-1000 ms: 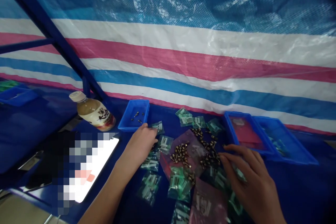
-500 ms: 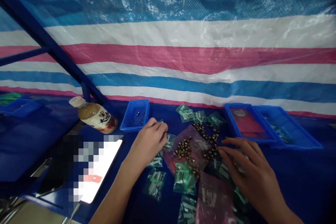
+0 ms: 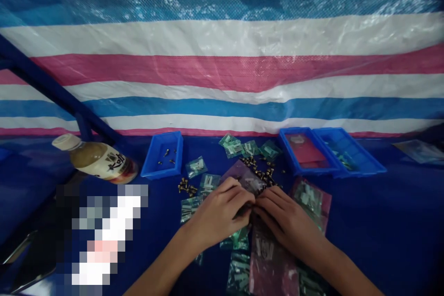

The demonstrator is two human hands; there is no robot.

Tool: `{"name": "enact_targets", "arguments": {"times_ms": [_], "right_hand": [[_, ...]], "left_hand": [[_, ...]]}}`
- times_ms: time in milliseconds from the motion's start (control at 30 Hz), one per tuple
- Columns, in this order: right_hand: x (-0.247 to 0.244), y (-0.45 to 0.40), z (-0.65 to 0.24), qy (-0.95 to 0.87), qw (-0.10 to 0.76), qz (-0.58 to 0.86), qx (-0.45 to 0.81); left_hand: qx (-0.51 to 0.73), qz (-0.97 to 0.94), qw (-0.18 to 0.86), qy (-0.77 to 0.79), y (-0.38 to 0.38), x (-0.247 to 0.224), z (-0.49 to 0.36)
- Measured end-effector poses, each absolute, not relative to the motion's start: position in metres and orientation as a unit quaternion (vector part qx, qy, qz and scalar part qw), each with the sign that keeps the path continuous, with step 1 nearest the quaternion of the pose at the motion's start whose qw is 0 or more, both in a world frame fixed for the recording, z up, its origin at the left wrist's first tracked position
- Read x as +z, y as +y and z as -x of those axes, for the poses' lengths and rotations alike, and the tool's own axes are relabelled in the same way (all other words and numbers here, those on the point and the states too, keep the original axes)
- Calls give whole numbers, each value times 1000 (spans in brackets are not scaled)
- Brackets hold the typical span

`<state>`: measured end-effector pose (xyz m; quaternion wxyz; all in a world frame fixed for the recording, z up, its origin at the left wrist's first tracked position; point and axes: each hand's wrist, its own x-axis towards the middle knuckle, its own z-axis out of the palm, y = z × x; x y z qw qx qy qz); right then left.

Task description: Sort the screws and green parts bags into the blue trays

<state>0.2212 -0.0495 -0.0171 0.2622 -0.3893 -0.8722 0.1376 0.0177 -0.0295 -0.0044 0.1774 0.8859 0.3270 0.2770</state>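
A striped blue, white and pink tarpaulin (image 3: 222, 74) hangs behind a surface (image 3: 374, 222) covered in dark blue, with a blue metal frame bar (image 3: 52, 88) slanting across the left. On the surface, a plastic drink bottle (image 3: 99, 159) lies on its side beside a pixelated, unreadable patch (image 3: 104, 236). A blue tray (image 3: 163, 155) holds a few small brass fittings, and two more blue trays (image 3: 333, 150) stand to the right.

The left hand (image 3: 218, 212) and right hand (image 3: 287, 222) sit close together, fingers curled inward and meeting at the tips; whether they pinch anything is hidden. They rest at the edge of a purple plastic bag (image 3: 239, 176). Loose brass fittings (image 3: 258, 169) lie just beyond the fingers, among small green-tinted plastic bags (image 3: 236, 145), with pink plastic bags (image 3: 310, 201) nearby.
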Motion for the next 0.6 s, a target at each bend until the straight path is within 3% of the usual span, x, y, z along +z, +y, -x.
{"name": "enact_targets", "arguments": {"times_ms": [400,600], "right_hand": [[-16,-49,-225,-827,317,404,229],[-20,-50,-226,-813,339,408,240]], "left_hand": [[269,-888,169,332,-29,-1,-19],[211,-926,55,308,-29,0,-22]]}}
